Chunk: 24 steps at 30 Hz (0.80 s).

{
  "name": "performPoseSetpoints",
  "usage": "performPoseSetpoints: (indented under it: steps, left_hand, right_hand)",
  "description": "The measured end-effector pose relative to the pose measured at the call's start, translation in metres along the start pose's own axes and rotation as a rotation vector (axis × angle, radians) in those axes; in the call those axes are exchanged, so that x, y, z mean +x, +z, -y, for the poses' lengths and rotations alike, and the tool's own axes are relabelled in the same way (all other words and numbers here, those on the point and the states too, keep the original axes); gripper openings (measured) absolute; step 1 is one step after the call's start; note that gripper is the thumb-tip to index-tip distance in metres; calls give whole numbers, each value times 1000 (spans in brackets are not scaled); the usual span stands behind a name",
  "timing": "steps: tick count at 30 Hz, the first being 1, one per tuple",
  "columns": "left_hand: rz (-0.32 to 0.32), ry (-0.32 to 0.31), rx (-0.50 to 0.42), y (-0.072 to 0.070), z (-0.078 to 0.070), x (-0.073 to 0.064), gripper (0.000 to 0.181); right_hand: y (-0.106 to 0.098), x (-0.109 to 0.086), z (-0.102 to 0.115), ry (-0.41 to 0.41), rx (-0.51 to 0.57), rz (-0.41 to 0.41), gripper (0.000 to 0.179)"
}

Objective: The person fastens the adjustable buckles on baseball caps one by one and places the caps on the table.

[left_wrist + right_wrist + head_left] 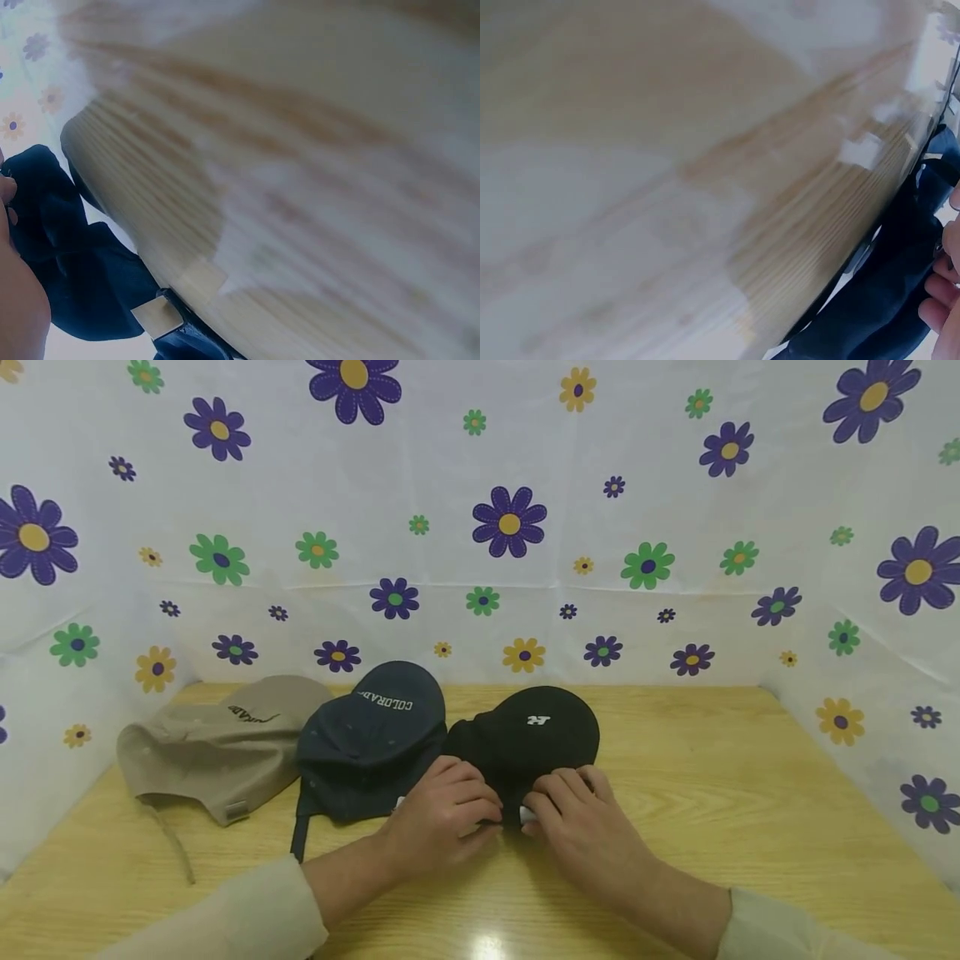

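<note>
a black cap (564, 740) (white emblem (537, 721)) lies on the table (750, 785).

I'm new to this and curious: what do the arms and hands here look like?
They are a person's: the left hand and right hand are gloveless. The left sleeve and right sleeve are plain pale beige, ending short of the hands. No cables or markings show.

The navy cap (367, 747) reads "COLORAD", the black cap (528, 745) "R", the beige cap (221, 750) illegibly.

White cloth backdrop (450, 468), purple, green, yellow flowers (510, 524); glossy wooden table (712, 760), light glare (489, 947) near front.
</note>
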State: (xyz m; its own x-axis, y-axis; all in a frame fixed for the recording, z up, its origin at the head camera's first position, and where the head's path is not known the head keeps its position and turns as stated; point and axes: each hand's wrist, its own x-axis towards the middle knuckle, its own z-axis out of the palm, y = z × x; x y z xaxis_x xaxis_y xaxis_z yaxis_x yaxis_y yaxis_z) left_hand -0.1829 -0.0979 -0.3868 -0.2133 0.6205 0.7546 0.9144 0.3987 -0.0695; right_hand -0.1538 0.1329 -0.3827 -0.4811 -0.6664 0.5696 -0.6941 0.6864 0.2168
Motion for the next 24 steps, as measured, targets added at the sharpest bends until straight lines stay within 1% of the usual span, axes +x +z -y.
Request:
performPoseSetpoints:
  steps: [3,8,15,18,24]
  left_hand:
    - [18,-19,6,1,-2,1,16]
    - [23,-40,13,3,-2,0,16]
    - [17,-41,-10,4,-2,-2,5]
    - [13,-48,-13,4,-2,-2,7]
    - [16,-54,-7,5,-3,-1,14]
  right_hand:
    - [0,0,0,-12,5,-2,24]
    - [1,0,0,-22,4,-6,21]
    - [2,1,0,-66,-32,-45,23]
    - [2,1,0,-70,-32,-53,26]
    - [3,2,0,-67,-36,-46,26]
